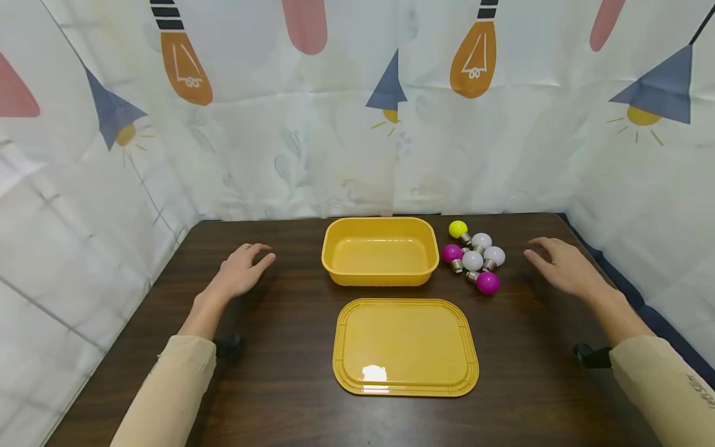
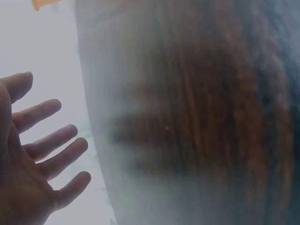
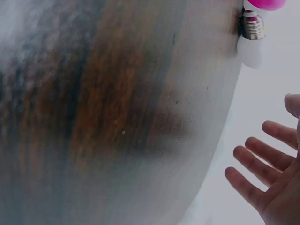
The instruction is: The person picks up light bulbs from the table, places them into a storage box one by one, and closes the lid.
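Observation:
My left hand (image 1: 242, 270) hovers over the left part of the dark wooden table, its fingers spread and relaxed around nothing. Over on the right, my right hand (image 1: 565, 267) is likewise empty, fingers relaxed, to the right of a cluster of small light bulbs. The cluster has white bulbs (image 1: 472, 261), a yellow bulb (image 1: 458, 229) and magenta bulbs (image 1: 488, 283), all with metal screw bases. Left of them stands a yellow rectangular container (image 1: 380, 279). Nearer to me lies a flat yellow lid (image 1: 406, 347) with a ridged rim. In both wrist views the palms and separated fingers show.
The dark wood-grain table (image 1: 279, 385) ends at the back against a white curtain (image 1: 335, 155) printed with lamps and bulbs. More of this cloth hangs along the left and right sides. Each wrist wears a black strap (image 1: 592, 356) beside a beige sleeve (image 1: 665, 385).

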Action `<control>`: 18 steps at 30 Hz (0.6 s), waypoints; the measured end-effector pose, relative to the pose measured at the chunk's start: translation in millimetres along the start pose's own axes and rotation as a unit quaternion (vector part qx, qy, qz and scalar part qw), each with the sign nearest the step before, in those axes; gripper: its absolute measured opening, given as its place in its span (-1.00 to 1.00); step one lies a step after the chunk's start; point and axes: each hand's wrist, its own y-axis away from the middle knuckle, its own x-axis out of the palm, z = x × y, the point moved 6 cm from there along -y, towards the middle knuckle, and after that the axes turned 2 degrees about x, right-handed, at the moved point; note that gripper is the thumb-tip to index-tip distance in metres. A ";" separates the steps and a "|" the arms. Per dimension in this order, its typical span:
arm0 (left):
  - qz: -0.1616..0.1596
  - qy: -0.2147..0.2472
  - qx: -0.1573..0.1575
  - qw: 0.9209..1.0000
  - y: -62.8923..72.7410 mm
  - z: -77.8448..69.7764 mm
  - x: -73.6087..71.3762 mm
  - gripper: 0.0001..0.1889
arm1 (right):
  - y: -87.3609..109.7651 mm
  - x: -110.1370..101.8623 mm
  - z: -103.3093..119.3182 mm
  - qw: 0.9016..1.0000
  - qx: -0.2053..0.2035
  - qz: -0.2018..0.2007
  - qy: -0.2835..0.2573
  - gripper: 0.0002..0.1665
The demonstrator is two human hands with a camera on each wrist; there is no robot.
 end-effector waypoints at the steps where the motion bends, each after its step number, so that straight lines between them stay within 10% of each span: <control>1: -0.006 0.003 0.004 1.000 -0.3 -2.0 -0.1 -0.38 | 0.2 -0.4 0.5 1.000 -0.005 -0.013 -0.007 -0.36; 11: -0.063 0.054 0.004 0.997 -9.7 -18.1 0.8 -0.53 | 4.3 -1.2 4.6 0.995 -0.014 -0.069 -0.065 -0.52; 18: -0.046 0.127 -0.024 0.991 -15.4 -36.2 6.8 -0.49 | 5.7 2.2 9.2 0.995 0.005 -0.048 -0.090 -0.49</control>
